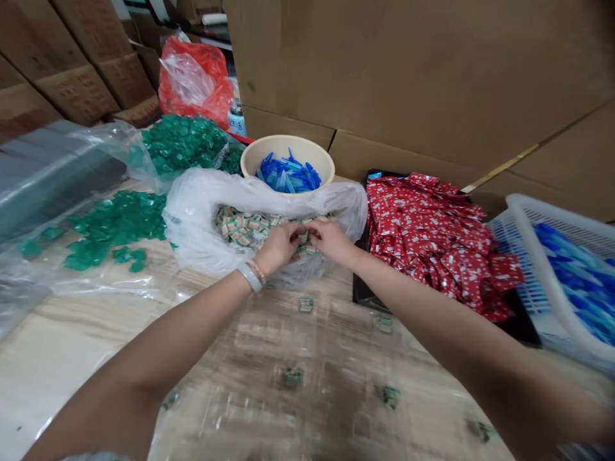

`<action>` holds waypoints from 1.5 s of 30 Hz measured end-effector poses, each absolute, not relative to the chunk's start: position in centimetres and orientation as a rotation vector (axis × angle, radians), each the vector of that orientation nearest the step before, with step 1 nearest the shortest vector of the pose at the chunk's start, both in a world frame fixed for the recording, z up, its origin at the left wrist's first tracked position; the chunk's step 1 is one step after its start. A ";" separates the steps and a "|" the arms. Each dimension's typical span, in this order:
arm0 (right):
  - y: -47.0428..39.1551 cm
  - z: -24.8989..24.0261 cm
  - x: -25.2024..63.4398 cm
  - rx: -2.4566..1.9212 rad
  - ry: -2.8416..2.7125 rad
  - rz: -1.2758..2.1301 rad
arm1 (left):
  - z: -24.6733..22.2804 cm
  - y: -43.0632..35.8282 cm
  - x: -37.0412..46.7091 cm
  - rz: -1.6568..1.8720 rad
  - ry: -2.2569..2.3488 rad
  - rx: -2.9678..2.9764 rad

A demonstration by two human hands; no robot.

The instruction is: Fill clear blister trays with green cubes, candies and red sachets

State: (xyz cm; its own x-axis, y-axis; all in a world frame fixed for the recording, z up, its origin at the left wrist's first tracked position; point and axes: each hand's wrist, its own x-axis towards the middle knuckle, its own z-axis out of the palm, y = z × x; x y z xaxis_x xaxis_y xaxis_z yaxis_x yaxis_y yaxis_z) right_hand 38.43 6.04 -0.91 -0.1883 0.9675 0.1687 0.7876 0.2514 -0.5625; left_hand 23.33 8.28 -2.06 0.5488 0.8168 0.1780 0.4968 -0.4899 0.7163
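Observation:
My left hand [279, 244], with a pale bracelet at the wrist, reaches into the mouth of a white plastic bag [192, 224]. Its fingers are bent and pinched over many small green-and-orange patterned pieces [245, 227]. Close beside it, almost touching, my right hand [331, 238] is also pinched over the same pile. Whatever lies between the fingertips is too small and hidden to name. In front of the bag, clear plastic trays [331, 358], blurred by motion, carry little clusters of the patterned pieces [305, 304].
Behind the bag stands a cream bowl [327, 169] of blue pointed pieces. Green translucent pieces [120, 221] are heaped at left. On the right are red patterned packets [427, 237] in a black tray and a white basket [523, 211] of blue pieces. Cardboard [408, 77] walls the back.

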 end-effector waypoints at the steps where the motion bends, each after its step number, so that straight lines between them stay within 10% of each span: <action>1: 6.1 -0.9 38.6 -1.611 -2.079 0.477 | -2.1 8.2 23.3 0.695 1.050 2.170; 45: 3.2 -0.8 38.9 -1.611 -2.265 0.409 | -1.7 6.9 22.7 0.719 1.010 2.295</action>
